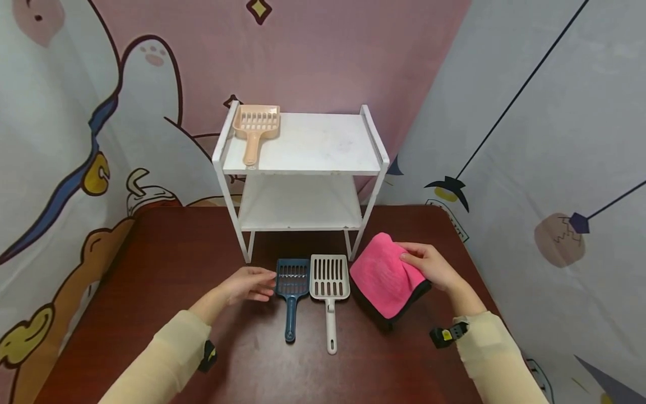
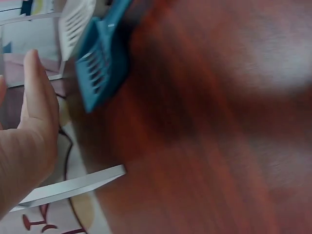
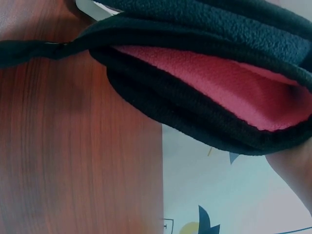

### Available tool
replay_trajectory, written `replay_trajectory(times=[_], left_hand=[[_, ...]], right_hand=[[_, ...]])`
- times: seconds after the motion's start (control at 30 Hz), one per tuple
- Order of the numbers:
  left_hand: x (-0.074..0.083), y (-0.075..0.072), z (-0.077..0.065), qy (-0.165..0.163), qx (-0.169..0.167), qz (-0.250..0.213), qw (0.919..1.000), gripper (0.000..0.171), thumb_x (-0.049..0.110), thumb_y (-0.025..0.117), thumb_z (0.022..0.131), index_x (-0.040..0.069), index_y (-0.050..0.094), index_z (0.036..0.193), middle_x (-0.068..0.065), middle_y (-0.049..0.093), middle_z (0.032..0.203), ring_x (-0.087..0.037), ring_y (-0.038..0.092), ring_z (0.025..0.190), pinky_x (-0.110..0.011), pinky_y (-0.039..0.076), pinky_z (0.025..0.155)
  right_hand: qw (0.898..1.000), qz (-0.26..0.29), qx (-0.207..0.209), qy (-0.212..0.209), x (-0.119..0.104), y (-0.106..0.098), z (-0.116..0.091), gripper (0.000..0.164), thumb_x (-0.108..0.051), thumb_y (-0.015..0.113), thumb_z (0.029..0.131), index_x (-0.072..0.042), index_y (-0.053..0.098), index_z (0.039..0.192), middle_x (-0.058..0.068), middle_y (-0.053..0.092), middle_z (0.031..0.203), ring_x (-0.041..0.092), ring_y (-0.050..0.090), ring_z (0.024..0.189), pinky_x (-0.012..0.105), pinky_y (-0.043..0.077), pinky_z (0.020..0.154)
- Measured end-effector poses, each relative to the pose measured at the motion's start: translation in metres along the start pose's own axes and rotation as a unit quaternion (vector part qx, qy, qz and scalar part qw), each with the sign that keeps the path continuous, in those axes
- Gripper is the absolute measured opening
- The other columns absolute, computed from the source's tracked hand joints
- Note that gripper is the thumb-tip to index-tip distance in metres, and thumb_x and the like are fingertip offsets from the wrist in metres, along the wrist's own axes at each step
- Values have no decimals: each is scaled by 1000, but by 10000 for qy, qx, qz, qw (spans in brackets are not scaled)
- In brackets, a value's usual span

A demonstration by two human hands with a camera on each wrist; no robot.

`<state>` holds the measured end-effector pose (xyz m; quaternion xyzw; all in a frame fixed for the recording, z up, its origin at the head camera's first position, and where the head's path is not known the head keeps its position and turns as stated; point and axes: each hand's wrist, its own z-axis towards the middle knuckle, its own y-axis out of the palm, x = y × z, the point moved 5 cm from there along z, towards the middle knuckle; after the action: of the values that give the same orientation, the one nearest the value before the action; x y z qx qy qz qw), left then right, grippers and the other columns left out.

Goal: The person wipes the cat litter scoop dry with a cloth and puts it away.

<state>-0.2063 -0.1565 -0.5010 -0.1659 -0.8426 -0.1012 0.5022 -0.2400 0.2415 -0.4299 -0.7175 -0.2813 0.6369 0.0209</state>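
Note:
My right hand (image 1: pixel 429 264) pinches a pink cloth (image 1: pixel 386 275) with dark edging and a dark underside. In the right wrist view the cloth (image 3: pixel 229 92) bends open, showing pink inside its dark border. Left of it lie two slotted litter scoops side by side, a white one (image 1: pixel 330 325) and a dark blue one (image 1: pixel 290 317), handles toward me. My left hand (image 1: pixel 247 285) has its fingers loosely extended, fingertips right at the blue scoop's left edge. The left wrist view shows this hand (image 2: pixel 36 124) beside the blue scoop (image 2: pixel 119 58), holding nothing.
A white two-tier shelf (image 1: pixel 323 143) stands at the back of the brown table (image 1: pixel 166 269). On its top tier, at the left, lies a beige litter scoop (image 1: pixel 252 147). Walls with cartoon drawings (image 1: pixel 328 56) close in behind and on both sides.

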Motion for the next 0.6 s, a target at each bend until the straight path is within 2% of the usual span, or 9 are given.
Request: replay_trajectory(times=[0.07,0.17,0.37,0.6], left_hand=[[-10,2,2,-96,18,60,9999,54,25,53,95,-14,41,131,-29,58,118,-17,67,85,-32,56,75],[-24,5,3,-234,26,99,9997,55,26,53,95,-14,41,131,-32,55,121,-17,67,84,-32,56,74],[-46,13,4,-427,41,-45,9991,51,23,54,94,-16,44,126,-27,62,112,-14,66,76,-31,56,70],[-61,29,8,-445,-77,-301,9985,44,19,54,94,-16,49,119,-21,66,103,-16,67,76,-35,57,71]], right_hand=[[10000,-25,24,-3,0,0,0,45,-24,54,95,0,50,133,15,61,106,13,60,58,30,54,58],[10000,-55,12,-67,-1,0,0,45,-24,54,95,1,49,133,20,59,110,13,60,60,30,54,59],[10000,-13,-10,-95,-2,0,-1,46,-23,54,95,2,48,133,16,60,108,14,60,59,30,54,58],[10000,11,21,-68,1,-1,0,46,-25,55,95,1,49,133,9,63,105,13,60,59,29,54,59]])
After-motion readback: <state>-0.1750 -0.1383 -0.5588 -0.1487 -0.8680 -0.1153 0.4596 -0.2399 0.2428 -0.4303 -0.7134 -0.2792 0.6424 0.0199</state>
